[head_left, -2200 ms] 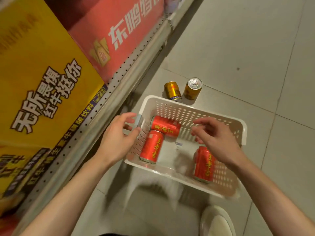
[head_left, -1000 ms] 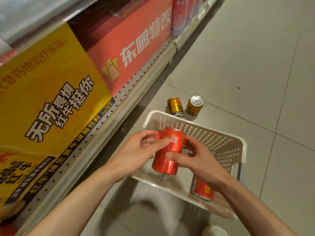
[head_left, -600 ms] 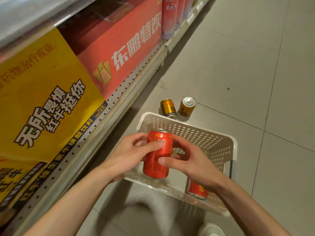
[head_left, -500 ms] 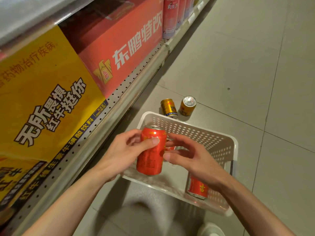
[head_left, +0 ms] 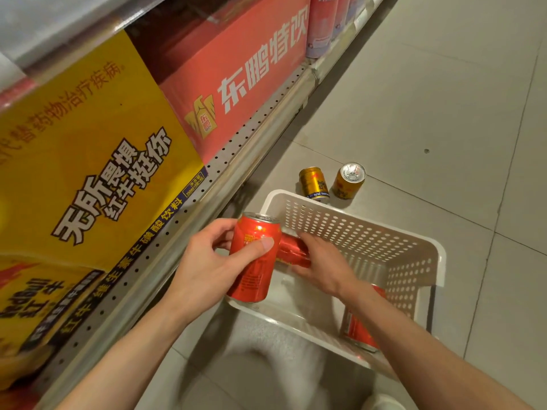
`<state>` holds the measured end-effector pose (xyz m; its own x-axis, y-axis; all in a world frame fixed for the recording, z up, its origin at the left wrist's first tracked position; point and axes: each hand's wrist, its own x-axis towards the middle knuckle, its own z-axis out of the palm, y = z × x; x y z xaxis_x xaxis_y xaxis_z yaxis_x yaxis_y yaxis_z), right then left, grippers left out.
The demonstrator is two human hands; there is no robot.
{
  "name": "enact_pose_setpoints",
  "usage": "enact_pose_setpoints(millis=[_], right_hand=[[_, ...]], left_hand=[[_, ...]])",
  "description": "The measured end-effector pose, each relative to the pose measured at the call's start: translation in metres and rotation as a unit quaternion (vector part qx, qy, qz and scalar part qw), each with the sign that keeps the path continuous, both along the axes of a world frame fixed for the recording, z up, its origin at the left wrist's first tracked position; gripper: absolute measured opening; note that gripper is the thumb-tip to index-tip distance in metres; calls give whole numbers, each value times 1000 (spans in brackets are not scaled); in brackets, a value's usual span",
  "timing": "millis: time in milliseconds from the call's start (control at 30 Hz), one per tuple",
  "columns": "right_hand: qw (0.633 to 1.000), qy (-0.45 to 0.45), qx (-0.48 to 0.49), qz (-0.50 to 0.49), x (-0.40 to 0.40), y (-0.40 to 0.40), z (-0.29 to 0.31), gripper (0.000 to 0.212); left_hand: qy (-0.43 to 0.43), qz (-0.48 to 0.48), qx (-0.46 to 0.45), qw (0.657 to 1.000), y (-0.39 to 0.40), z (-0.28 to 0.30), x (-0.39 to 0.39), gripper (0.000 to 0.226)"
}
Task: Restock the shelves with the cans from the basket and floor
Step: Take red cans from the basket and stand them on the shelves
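1. The yellow carton [head_left: 88, 161] on the bottom shelf [head_left: 189, 232] carries large white characters "无所畏惧 红牛挺你", and a dark strip along its lower edge reads "红牛 维生素牛磺酸饮料" with a small "250ml" mark.
2. Beside it the red carton [head_left: 236, 75] shows "东鹏特饮" in white next to a gold and red emblem. Farther along the shelf stand tall red and pale cans [head_left: 321, 25]; their print is too small to read.
3. The left hand [head_left: 207, 267] grasps a red can [head_left: 254, 258] upright, thumb across its front and fingers behind it. The can has yellow lettering that I cannot read. It hangs over the near left corner of the white perforated basket [head_left: 414, 261], just beside the shelf edge.
4. The right hand [head_left: 322, 261] reaches down into the basket and lies on a second red can [head_left: 291, 253] that rests on its side, fingers curled over it; this can sits just behind the held one.
5. A third red can [head_left: 356, 329] stands at the near right of the basket, partly hidden by the right forearm.
6. On the grey tiled floor [head_left: 414, 99], just past the basket's far wall, are two gold cans: one [head_left: 313, 183] with a blue band near its base touches the basket rim, and the other [head_left: 348, 182] shows its silver pull-tab top.
7. A pale shoe toe [head_left: 381, 403] shows at the bottom edge.
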<state>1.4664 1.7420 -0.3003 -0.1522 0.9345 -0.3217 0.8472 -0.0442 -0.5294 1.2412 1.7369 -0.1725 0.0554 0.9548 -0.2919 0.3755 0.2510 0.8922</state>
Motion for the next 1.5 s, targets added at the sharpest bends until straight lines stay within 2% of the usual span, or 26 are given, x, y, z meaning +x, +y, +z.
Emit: enact_pose_setpoints(millis=[133, 267, 400, 600, 800, 867, 1067, 1167, 1267, 1367, 1500], right_hand=[[1000, -6, 2, -10, 3, -5, -8, 67], [999, -2, -34, -32, 19, -20, -11, 67], [996, -17, -78, -29, 29, -35, -13, 77], [986, 93, -101, -97, 33, -38, -11, 72], [962, 193, -63, -180, 38, -32, -4, 84], [959, 211, -52, -179, 32, -32, -3, 87], [956, 247, -51, -148, 17, -35, -8, 75], [948, 264, -64, -166, 14, -34, -6, 81], [935, 288, -67, -195, 16, -32, -3, 74], [920, 317, -67, -219, 19, -32, 15, 69], [906, 342, -61, -242, 29, -41, 74, 81]], left_hand=[[10, 10, 0, 1000, 1, -2, -1, 53], [9, 11, -1, 1000, 2, -4, -1, 54], [12, 0, 0, 1000, 1, -5, 1, 53], [15, -3, 0, 1000, 0, -5, 2, 54], [9, 1, 1, 1000, -1, -2, 1, 55], [12, 2, 1, 1000, -1, -1, 1, 57], [14, 4, -1, 1000, -1, 1, -2, 58], [15, 7, 2, 1000, 0, 3, -3, 56], [9, 17, 7, 1000, 0, 4, -3, 52], [-2, 41, 23, 999, 0, 10, 2, 54], [-5, 59, 34, 998, -6, 44, 12, 54]])
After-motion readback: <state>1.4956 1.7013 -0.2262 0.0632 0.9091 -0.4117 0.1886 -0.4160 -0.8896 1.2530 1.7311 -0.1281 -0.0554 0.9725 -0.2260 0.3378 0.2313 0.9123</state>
